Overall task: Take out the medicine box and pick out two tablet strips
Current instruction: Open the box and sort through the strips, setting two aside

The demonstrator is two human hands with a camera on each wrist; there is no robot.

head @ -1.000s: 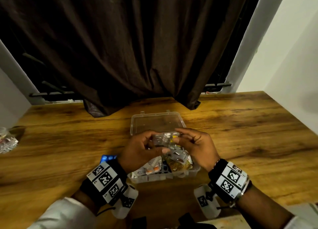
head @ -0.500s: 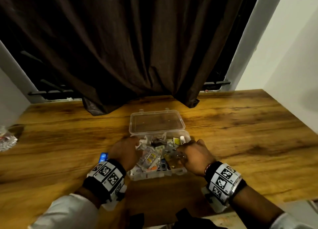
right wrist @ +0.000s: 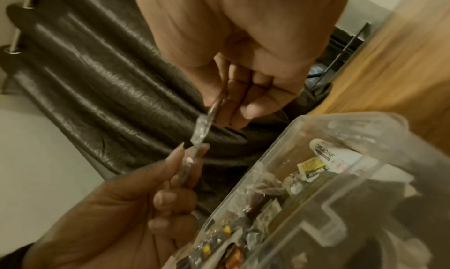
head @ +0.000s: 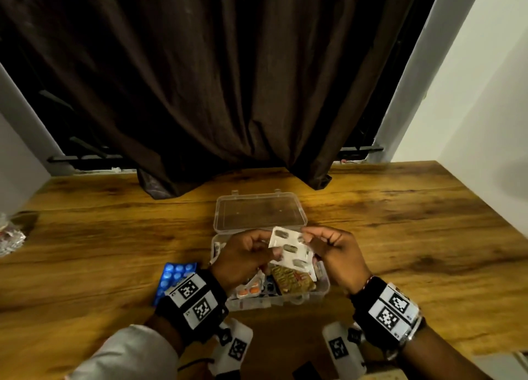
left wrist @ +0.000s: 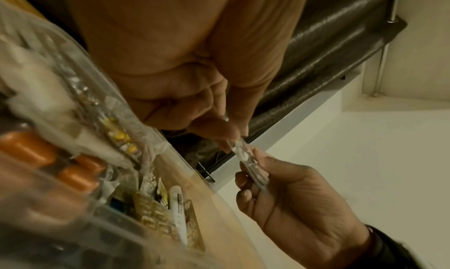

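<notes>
The clear plastic medicine box (head: 321, 287) stands on the wooden table with its lid (head: 260, 214) folded back, and several strips and sachets fill it. Just above the box, both hands hold one white tablet strip (head: 290, 248) with dark oblong tablets. My left hand (head: 268, 251) pinches its left edge and my right hand (head: 307, 238) pinches its upper right corner. In the wrist views the strip (left wrist: 248, 161) (right wrist: 202, 132) shows edge-on between the two hands' fingers. A blue tablet strip (head: 177, 274) lies on the table, partly hidden under my left wrist.
A dark curtain (head: 228, 94) hangs over the table's far edge, close behind the box lid. A glass object (head: 8, 237) sits at the far left edge. A white wall (head: 485, 122) borders the table on the right.
One second ago both hands held a clear strip above the box. They then dipped into the box and have come up holding the white strip.
</notes>
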